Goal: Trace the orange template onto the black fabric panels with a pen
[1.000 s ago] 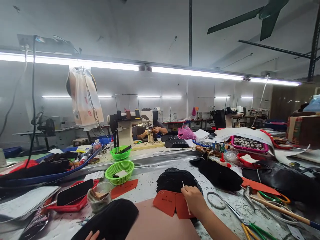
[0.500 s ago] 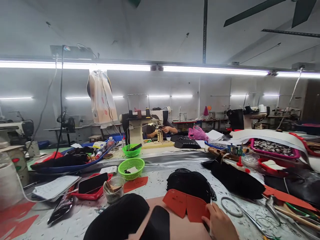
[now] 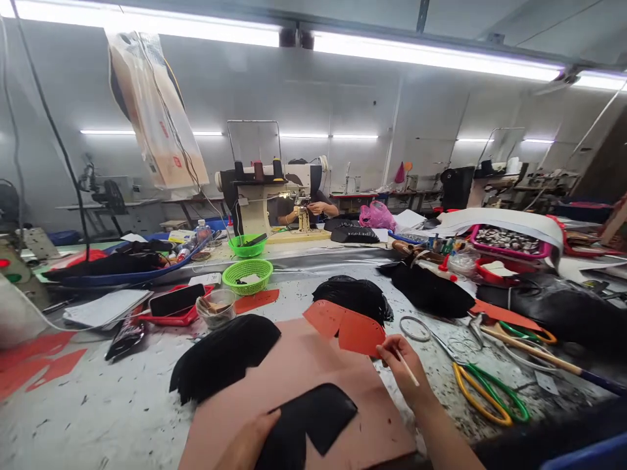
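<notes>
My right hand [image 3: 404, 369] is closed on the right end of an orange-red template [image 3: 360, 333], with a thin white stick [image 3: 407, 367] between its fingers. The template has a notch at its lower edge and overlaps the front of a stack of black cut pieces [image 3: 350, 292]. My left hand [image 3: 249, 444] grips the left edge of a flat black piece [image 3: 316, 414], thumb on top and the other fingers mostly hidden. That piece has a notch in its near edge and lies over a pinkish board [image 3: 274, 365]. Another stack of black pieces [image 3: 225, 352] rests at the board's left.
Scissors [image 3: 490, 391] with yellow and green handles lie right of my right arm, near a metal ring [image 3: 415, 328]. On the left are a phone [image 3: 177, 299], a cup [image 3: 215, 307] and a green basket [image 3: 247, 277]. Across the table, a co-worker's hands are at a sewing machine [image 3: 274, 189].
My view has tipped downward. My left hand has come into sight at the black piece, now showing more fully. The white stick in my right hand is now plainly visible.
</notes>
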The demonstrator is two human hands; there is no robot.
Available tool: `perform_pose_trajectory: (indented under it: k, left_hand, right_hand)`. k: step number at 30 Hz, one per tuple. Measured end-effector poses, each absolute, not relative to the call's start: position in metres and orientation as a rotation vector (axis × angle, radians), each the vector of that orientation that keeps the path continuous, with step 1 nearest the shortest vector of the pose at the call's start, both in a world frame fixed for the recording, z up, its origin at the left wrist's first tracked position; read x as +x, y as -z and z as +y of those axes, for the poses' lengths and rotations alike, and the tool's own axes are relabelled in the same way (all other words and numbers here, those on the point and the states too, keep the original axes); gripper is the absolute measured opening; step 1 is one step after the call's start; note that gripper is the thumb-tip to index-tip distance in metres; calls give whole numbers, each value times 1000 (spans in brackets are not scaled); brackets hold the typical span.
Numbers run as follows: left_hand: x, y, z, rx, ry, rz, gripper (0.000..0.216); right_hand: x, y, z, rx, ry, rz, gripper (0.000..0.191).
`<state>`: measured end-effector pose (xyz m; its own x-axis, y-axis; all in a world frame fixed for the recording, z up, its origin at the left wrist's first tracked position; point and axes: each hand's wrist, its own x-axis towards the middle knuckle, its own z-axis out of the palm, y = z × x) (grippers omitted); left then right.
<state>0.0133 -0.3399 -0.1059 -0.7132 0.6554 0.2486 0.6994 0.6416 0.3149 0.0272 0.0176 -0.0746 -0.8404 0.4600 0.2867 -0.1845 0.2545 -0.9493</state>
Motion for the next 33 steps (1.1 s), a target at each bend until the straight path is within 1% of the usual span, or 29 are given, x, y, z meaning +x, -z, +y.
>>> perform_pose_trajectory:
  k: [2,3,4,7,9,11,13,15,17,19,21,24,27,30,33]
  left_hand:
    - [26,98,-332,-968,678,-2746,81]
    - [32,96,-328,-898,715,-2711,86]
    - [36,94,-324,-868,751,-2650,91]
    - [44,91,-317,-888,804,-2545,101]
    - [46,87,-318,-906,841,-2590,106]
    - [45,80,-321,-950,914,-2699,107]
    - [44,71,-325,-1044,993,-2811,100]
    - [43,62,-328,-1137,1007,-2904,85]
    - [44,57,-329,-1187,889,-2973,65]
    - [44,57,-328,-1206,655,-3013,52]
    - [42,61,-325,-1212,438,-2987,49]
    - [36,71,-322,-1253,295,-2880,44]
    - [28,78,-320,-1264,259,-2779,36]
    - [25,81,-318,-1247,278,-2709,33]
    - [26,82,-315,-1242,329,-2667,33]
  right_hand:
    - [36,74,3,-186,-1820,-2093,22]
    - [40,75,-4,-144,-1839,-2208,20]
    - [43,76,-12,-96,-1792,-2349,15]
    - [52,79,-31,17,-1378,-2642,2]
    - [57,81,-39,67,-1146,-2667,4]
    - [62,83,-43,107,-1014,-2661,5]
    - [66,85,-44,126,-927,-2655,5]
    - [71,87,-42,125,-861,-2649,6]
    - [77,88,-39,124,-838,-2645,5]
    - [83,89,-35,163,-871,-2650,2]
    - [88,89,-32,237,-896,-2664,6]
    - [92,91,-28,329,-833,-2672,14]
    - [90,94,-25,421,-770,-2654,20]
    - [87,96,-23,519,-751,-2646,24]
    - [84,95,-22,505,-753,-2652,20]
